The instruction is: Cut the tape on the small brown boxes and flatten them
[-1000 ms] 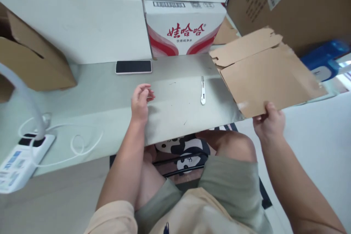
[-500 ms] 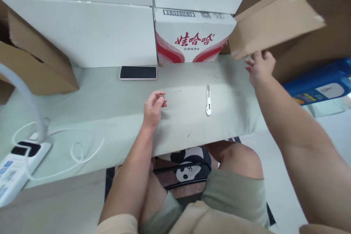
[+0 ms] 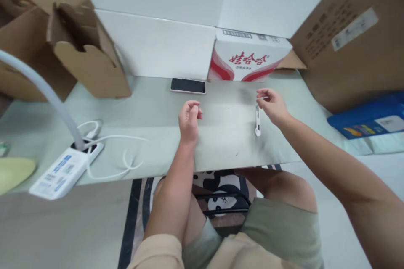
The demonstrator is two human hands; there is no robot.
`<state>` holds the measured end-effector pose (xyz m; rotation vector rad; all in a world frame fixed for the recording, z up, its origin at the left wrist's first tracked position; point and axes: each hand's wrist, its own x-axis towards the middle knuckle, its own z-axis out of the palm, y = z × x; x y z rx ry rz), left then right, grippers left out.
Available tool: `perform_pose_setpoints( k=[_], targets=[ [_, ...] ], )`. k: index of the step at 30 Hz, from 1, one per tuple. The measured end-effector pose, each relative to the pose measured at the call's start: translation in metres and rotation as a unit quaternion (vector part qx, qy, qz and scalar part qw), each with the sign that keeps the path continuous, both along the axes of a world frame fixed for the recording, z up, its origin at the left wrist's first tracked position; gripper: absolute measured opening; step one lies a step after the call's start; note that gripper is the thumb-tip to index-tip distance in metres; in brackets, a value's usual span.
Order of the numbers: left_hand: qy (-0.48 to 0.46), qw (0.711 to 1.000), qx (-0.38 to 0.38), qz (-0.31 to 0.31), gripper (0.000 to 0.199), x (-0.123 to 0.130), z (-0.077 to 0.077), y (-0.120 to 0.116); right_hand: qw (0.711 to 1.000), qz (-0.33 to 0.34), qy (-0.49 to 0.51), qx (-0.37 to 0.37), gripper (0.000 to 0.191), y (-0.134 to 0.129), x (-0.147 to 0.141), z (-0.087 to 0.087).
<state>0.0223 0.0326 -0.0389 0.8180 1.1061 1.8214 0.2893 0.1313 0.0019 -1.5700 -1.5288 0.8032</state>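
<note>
A white utility knife (image 3: 258, 128) lies on the cloth-covered table, its blade end pointing away from me. Over that end hovers my right hand (image 3: 273, 104), open, thumb and fingers apart; whether it touches the knife I cannot tell. My left hand (image 3: 189, 119) is held above the table left of the knife, loosely curled with small gaps between thumb and fingers, and nothing shows in it. Behind my left hand a phone (image 3: 188, 86) with a dark screen lies flat. A folded piece of cardboard (image 3: 292, 61) shows partly behind the red and white water carton (image 3: 249, 61).
White boxes (image 3: 158, 46) wall off the back. Brown cardboard boxes stand at left (image 3: 104, 71) and right (image 3: 353, 50). A white power strip (image 3: 66, 172) with a looped cable sits at the front left. At right is a blue package (image 3: 369, 117).
My right hand has left the cardboard piece at the back right and come down beside the knife. That cardboard now lies behind the carton. The view has shifted left.
</note>
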Motion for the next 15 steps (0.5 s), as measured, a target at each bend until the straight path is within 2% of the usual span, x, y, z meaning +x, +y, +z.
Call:
perform_pose_setpoints(
  k=[4,8,11,15],
  targets=[
    [-0.049,0.997,0.011,0.053,0.023,-0.023,0.006,-0.014,0.992,0.114,-0.048,-0.003,0.033,-0.003,-0.075,-0.001],
    [-0.092,0.989,0.011,0.114,0.021,-0.046,0.011,-0.024,0.965,0.255,-0.066,0.019,0.032,-0.006,-0.172,-0.004],
    [-0.102,0.984,0.006,0.146,0.023,-0.06,0.013,-0.029,0.929,0.361,-0.062,0.055,0.043,-0.006,-0.255,0.009],
    [-0.112,0.979,-0.001,0.169,0.026,-0.073,0.016,-0.03,0.903,0.428,0.006,0.044,0.067,0.004,-0.364,0.037]
  ],
)
